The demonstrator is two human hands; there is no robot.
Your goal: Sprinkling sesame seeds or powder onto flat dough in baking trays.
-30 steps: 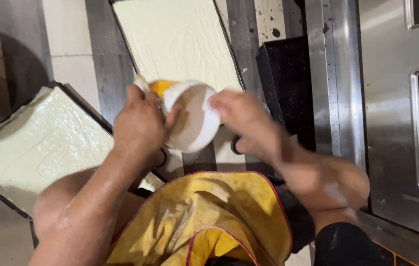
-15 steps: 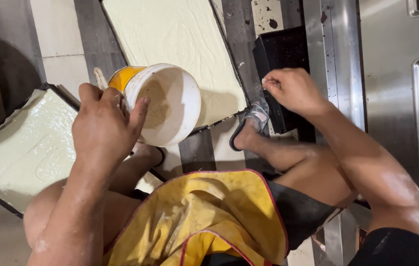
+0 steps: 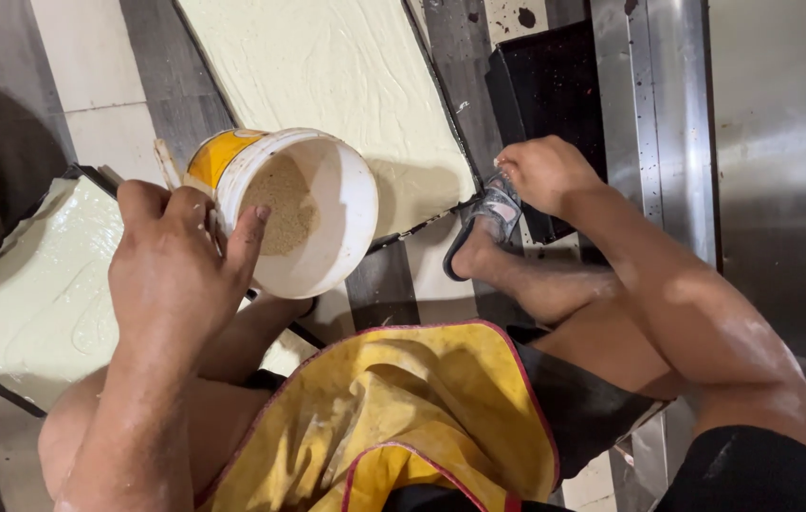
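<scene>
My left hand (image 3: pixel 175 270) grips a white plastic tub (image 3: pixel 303 213) with a yellow band, tilted so its mouth faces me. Tan grains lie inside the tub. My right hand (image 3: pixel 540 175) is closed in a loose fist, held low over my sandalled right foot (image 3: pixel 484 223) beside a black tray (image 3: pixel 555 104). I cannot tell whether it pinches any grains. A flat tray of pale cream batter (image 3: pixel 327 85) lies ahead on the floor, and a second such tray (image 3: pixel 28 284) lies at the left, under my left arm.
A yellow apron (image 3: pixel 375 427) covers my lap. I squat on a tiled floor with dark stripes (image 3: pixel 90 85). Stainless steel cabinet panels (image 3: pixel 773 171) rise along the right side.
My right hand has left the tub and dropped to the right, down by my foot. My left hand has drawn the tub to the left and tipped its mouth toward me.
</scene>
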